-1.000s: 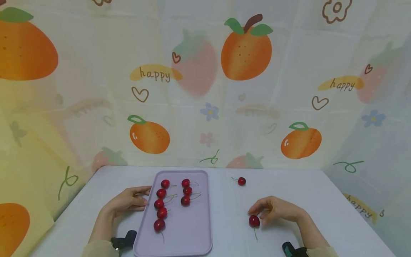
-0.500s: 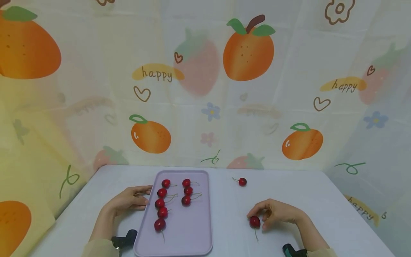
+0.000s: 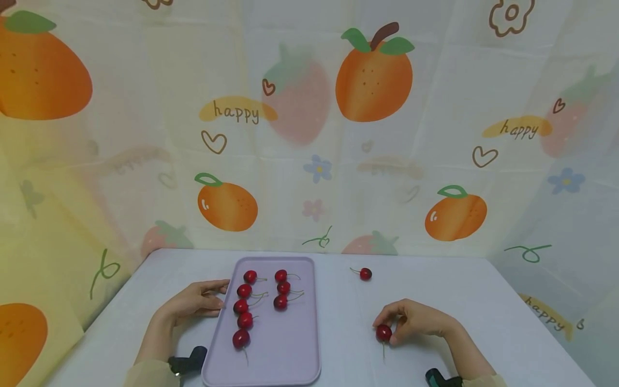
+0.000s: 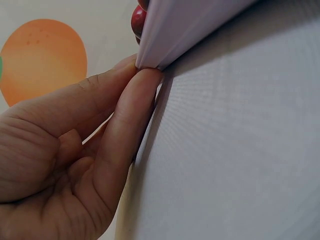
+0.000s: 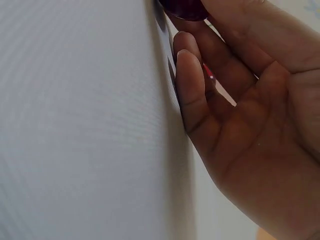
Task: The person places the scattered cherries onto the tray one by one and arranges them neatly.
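Observation:
On the lilac tray (image 3: 282,355) lie several red cherries with stems, five of them aside, in a left column (image 3: 245,321) and a shorter right column (image 3: 283,288). At the tray's left edge, my left hand (image 3: 191,301) pinches the rim; the left wrist view has its fingertips meeting the rim (image 4: 155,50). To the right of the tray, my right hand (image 3: 418,320) pinches a cherry (image 3: 384,333) between thumb and forefinger, its stem hanging toward me. Only the cherry's dark underside (image 5: 185,7) shows in the right wrist view, above the curled fingers.
Another cherry (image 3: 365,274) lies on the white table (image 3: 348,322) near its back edge, beyond my right hand. A fruit-printed curtain (image 3: 309,177) hangs behind the table. Black wrist straps (image 3: 187,361) sit on both forearms.
My right thumb has come in against the cherry, closing the gap seen half a second ago. The cherry's stem has swung slightly. My left hand stays at the tray's edge.

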Demonstrator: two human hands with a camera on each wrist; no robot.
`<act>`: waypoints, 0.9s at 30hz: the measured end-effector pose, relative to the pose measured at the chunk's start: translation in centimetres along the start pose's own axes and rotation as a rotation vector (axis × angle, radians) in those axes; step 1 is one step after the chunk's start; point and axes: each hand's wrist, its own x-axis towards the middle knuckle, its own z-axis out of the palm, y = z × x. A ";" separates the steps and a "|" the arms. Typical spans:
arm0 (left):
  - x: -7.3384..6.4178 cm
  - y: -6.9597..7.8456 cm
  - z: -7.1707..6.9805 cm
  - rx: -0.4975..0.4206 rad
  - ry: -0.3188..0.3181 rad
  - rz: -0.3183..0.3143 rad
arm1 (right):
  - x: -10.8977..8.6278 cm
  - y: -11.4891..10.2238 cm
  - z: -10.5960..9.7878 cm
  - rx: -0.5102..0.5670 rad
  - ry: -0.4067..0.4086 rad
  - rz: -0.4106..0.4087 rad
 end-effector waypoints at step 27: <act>-0.1 0.1 0.0 -0.013 -0.007 0.007 | 3.5 -1.9 0.1 0.326 0.109 -0.026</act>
